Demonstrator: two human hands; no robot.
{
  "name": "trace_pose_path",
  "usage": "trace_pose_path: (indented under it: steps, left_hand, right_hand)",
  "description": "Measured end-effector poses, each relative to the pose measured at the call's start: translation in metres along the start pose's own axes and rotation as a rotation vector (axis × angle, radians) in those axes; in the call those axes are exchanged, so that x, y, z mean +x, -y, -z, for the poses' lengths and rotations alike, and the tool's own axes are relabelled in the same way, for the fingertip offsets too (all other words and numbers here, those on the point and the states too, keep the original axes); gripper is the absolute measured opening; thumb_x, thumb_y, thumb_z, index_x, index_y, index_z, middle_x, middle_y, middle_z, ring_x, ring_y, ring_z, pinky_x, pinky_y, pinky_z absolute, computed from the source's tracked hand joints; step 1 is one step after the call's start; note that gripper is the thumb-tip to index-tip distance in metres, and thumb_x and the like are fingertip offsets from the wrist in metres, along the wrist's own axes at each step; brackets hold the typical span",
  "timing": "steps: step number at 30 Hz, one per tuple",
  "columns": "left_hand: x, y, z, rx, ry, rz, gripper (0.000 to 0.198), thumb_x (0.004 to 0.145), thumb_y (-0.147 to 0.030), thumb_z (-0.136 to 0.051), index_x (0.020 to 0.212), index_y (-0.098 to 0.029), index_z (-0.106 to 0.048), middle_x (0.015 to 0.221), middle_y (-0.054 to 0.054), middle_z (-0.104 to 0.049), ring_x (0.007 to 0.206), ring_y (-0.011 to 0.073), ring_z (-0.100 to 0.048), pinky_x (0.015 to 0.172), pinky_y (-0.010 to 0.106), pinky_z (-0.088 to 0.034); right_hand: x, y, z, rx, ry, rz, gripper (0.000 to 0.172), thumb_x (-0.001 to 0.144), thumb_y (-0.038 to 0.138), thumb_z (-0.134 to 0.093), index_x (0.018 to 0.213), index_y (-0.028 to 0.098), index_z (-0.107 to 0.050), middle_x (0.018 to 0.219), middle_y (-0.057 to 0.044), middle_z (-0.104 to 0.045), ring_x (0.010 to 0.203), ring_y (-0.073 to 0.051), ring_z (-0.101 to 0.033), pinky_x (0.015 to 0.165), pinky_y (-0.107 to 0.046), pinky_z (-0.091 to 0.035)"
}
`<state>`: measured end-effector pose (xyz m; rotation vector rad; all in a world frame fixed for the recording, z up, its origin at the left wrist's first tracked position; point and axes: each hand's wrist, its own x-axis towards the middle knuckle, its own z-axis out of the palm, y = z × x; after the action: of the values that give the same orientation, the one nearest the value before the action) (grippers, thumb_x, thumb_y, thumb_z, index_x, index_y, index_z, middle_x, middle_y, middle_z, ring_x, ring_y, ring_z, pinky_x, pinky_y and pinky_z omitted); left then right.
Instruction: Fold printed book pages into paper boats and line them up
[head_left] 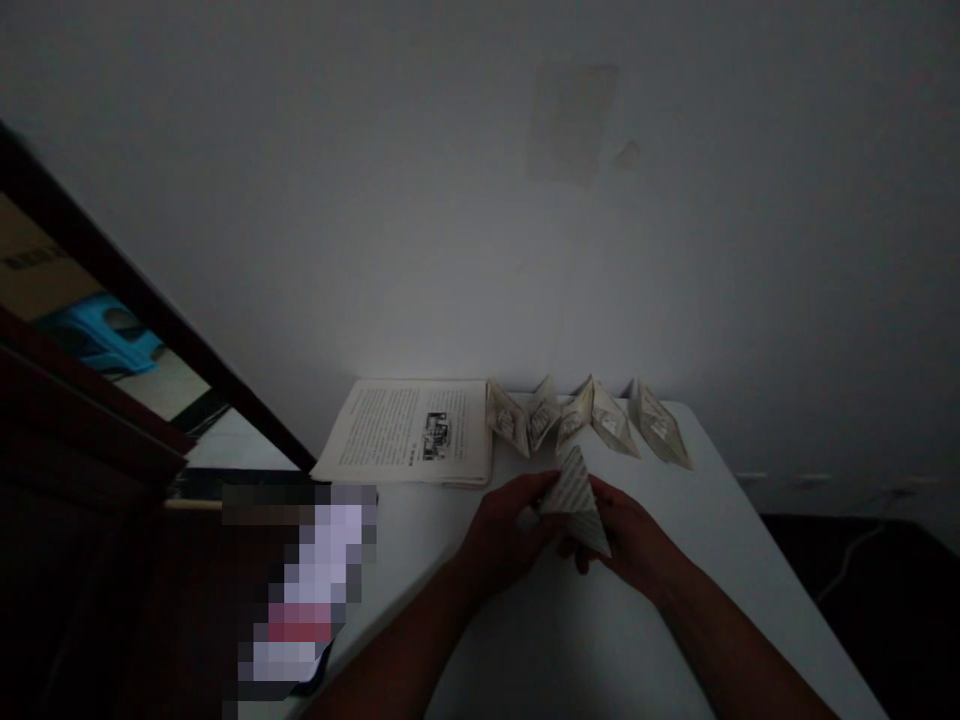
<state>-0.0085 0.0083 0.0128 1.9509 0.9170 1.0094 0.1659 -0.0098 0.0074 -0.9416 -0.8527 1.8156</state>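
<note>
A folded piece of printed paper, roughly triangular with lines of text on it, is held above the white table between both hands. My left hand grips its left side, thumb and fingers closed. On its right side my right hand has hold of it too, with some fingers curled underneath and partly hidden. Behind the hands, along the wall, stand several folded paper boats made of similar printed pages. To their left lies a stack of printed sheets, the top one bearing a dark picture.
The white table meets a grey wall at its back. At the left edge is a pixelated, lit object. A dark-framed mirror-like panel leans at the left, showing something blue. A cable hangs at the right.
</note>
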Motion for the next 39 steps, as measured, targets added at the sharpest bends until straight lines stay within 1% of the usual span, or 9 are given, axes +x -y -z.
trace_pose_path:
  steps: [4, 8, 10, 17, 24, 30, 32, 36, 39]
  left_hand:
    - [0.001, 0.002, 0.001, -0.031, -0.081, 0.057, 0.036, 0.078, -0.029, -0.061, 0.112, -0.019, -0.059, 0.098, 0.006, -0.067, 0.083, 0.0176, -0.061, 0.077, 0.03, -0.049]
    - [0.003, 0.001, 0.002, -0.024, -0.166, 0.089, 0.034, 0.078, -0.03, -0.061, 0.109, -0.018, -0.061, 0.1, 0.007, -0.067, 0.083, 0.0177, -0.061, 0.075, 0.029, -0.049]
    - [0.002, 0.0, 0.002, -0.036, -0.185, 0.101, 0.033, 0.079, -0.03, -0.059, 0.109, -0.017, -0.06, 0.1, 0.007, -0.066, 0.083, 0.018, -0.061, 0.074, 0.028, -0.048]
    - [-0.002, -0.001, 0.001, 0.047, -0.192, 0.008, 0.022, 0.082, -0.028, -0.05, 0.093, -0.017, -0.065, 0.084, 0.005, -0.065, 0.078, 0.0173, -0.059, 0.073, 0.027, -0.044]
    - [0.001, 0.001, -0.003, 0.052, -0.21, 0.081, 0.028, 0.079, -0.037, -0.052, 0.064, -0.015, -0.059, 0.053, -0.002, -0.052, 0.05, 0.0105, -0.047, 0.052, 0.021, -0.035]
    - [0.004, -0.001, -0.008, -0.01, -0.306, 0.263, 0.032, 0.073, -0.041, -0.056, 0.056, -0.015, -0.049, 0.047, -0.006, -0.04, 0.046, 0.008, -0.038, 0.046, 0.018, -0.029]
    - [0.004, 0.0, -0.006, -0.043, -0.375, 0.31, 0.032, 0.074, -0.042, -0.055, 0.058, -0.016, -0.048, 0.048, -0.006, -0.04, 0.047, 0.008, -0.038, 0.046, 0.017, -0.03]
    - [0.004, 0.003, 0.0, -0.05, -0.509, 0.342, 0.034, 0.076, -0.044, -0.053, 0.059, -0.016, -0.046, 0.05, -0.007, -0.037, 0.049, 0.0081, -0.038, 0.046, 0.017, -0.031]
    - [0.003, 0.003, -0.001, -0.029, -0.526, 0.343, 0.036, 0.076, -0.045, -0.055, 0.058, -0.016, -0.045, 0.049, -0.007, -0.037, 0.049, 0.0077, -0.037, 0.046, 0.016, -0.031]
  right_hand:
    - [0.0, -0.002, 0.001, -0.058, 0.038, 0.048, 0.03, 0.074, 0.032, -0.061, 0.099, 0.021, -0.048, 0.078, -0.005, -0.066, 0.054, -0.018, -0.064, 0.043, -0.026, -0.048]
    - [-0.001, -0.001, 0.004, -0.298, -0.1, 0.254, 0.024, 0.077, 0.04, -0.06, 0.088, 0.021, -0.051, 0.078, -0.004, -0.066, 0.061, -0.018, -0.063, 0.049, -0.025, -0.048]
    - [-0.004, 0.002, 0.002, -0.41, -0.093, 0.301, 0.026, 0.08, 0.042, -0.057, 0.09, 0.019, -0.056, 0.082, -0.006, -0.067, 0.063, -0.017, -0.062, 0.053, -0.026, -0.049]
    - [-0.01, -0.005, -0.01, -0.274, 0.372, 0.006, 0.066, 0.075, 0.069, -0.041, 0.1, 0.011, -0.061, 0.068, -0.012, -0.067, 0.057, -0.023, -0.064, 0.049, -0.033, -0.05]
    - [-0.001, -0.036, -0.004, -0.27, 0.266, 0.031, 0.075, 0.06, 0.075, -0.053, 0.099, 0.013, -0.062, 0.059, -0.007, -0.064, 0.058, -0.022, -0.062, 0.051, -0.028, -0.047]
    - [-0.006, -0.03, -0.009, -0.376, 0.328, 0.141, 0.083, 0.059, 0.074, -0.055, 0.113, 0.011, -0.054, 0.054, -0.001, -0.058, 0.047, -0.017, -0.057, 0.047, -0.027, -0.045]
    - [-0.009, -0.024, -0.01, -0.485, 0.23, 0.241, 0.074, 0.065, 0.067, -0.058, 0.114, 0.013, -0.052, 0.049, 0.003, -0.053, 0.038, -0.012, -0.049, 0.043, -0.024, -0.041]
    - [-0.01, -0.011, -0.008, -0.774, -0.196, 0.58, 0.042, 0.062, 0.042, -0.074, 0.094, 0.019, -0.059, 0.057, 0.004, -0.052, 0.049, -0.012, -0.049, 0.051, -0.025, -0.044]
    - [-0.008, -0.004, -0.009, -0.761, -0.191, 0.621, 0.062, 0.059, 0.039, -0.077, 0.112, 0.021, -0.052, 0.091, -0.006, -0.061, 0.067, -0.016, -0.057, 0.061, -0.029, -0.05]
